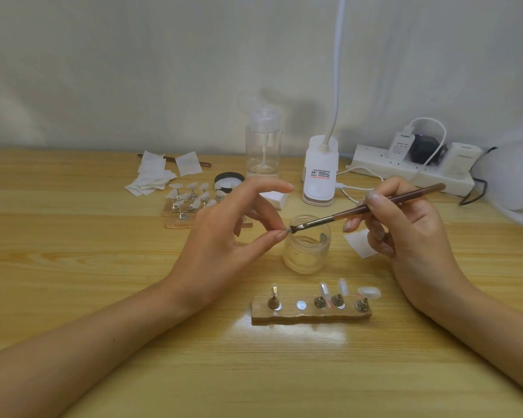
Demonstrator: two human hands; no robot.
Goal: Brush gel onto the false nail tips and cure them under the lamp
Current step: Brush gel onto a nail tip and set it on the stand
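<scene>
No text fully legible. Sticker on lamp base (320,174): red and black print, too small. White charger (400,147): tiny unreadable print. White adapter (462,158): faint grey word, unclear.

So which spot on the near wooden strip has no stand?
The second from the left on the near wooden strip: only a bare white disc shows there, while the other four spots each carry a small metal stand.

Head-worn view, forward-down, close over table (73,260)
</scene>
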